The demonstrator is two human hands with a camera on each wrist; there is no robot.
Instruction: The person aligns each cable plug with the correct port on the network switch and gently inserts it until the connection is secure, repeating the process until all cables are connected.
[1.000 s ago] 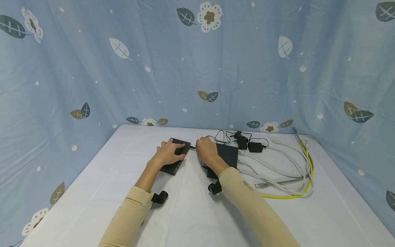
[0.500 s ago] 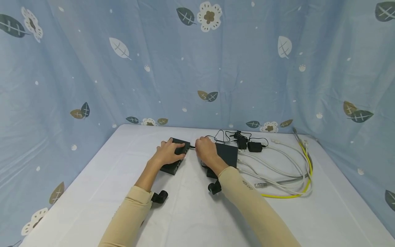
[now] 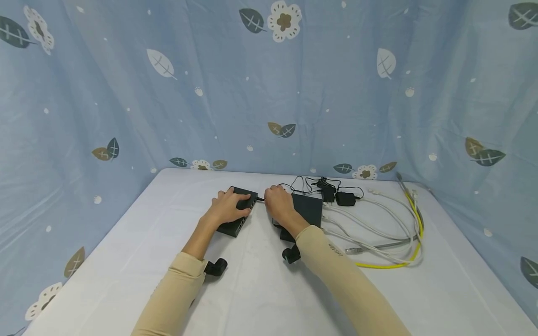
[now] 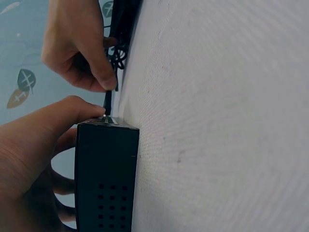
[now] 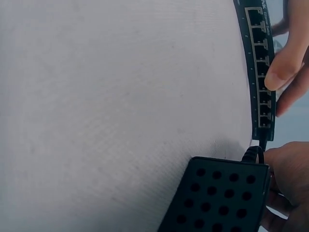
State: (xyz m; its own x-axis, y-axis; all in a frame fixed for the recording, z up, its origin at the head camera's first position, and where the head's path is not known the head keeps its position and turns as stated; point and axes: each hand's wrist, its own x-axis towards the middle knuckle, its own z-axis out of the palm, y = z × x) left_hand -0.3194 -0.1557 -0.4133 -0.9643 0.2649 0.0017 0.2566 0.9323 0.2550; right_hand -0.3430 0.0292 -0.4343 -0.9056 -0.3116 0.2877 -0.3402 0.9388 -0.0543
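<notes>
A black network switch (image 3: 235, 228) lies on the white table with a row of Ethernet ports (image 5: 260, 72) along one side. My left hand (image 3: 229, 207) grips it, thumb at the port side and fingers spread over the top. From the end of that row sticks a thin black power cable (image 4: 108, 100), its plug in the switch. My right hand (image 3: 280, 205) pinches this cable close to the plug, as the left wrist view shows. Under my right wrist sits a second black box (image 3: 308, 210), with round vent holes in the right wrist view, partly hidden by the arm.
Two black power adapters (image 3: 346, 199) with tangled thin cords lie behind the second box. To the right, white cables (image 3: 391, 210), a grey cable (image 3: 355, 250) and a yellow cable (image 3: 386, 266) are looped on the table. A blue patterned curtain (image 3: 252, 93) hangs at the back.
</notes>
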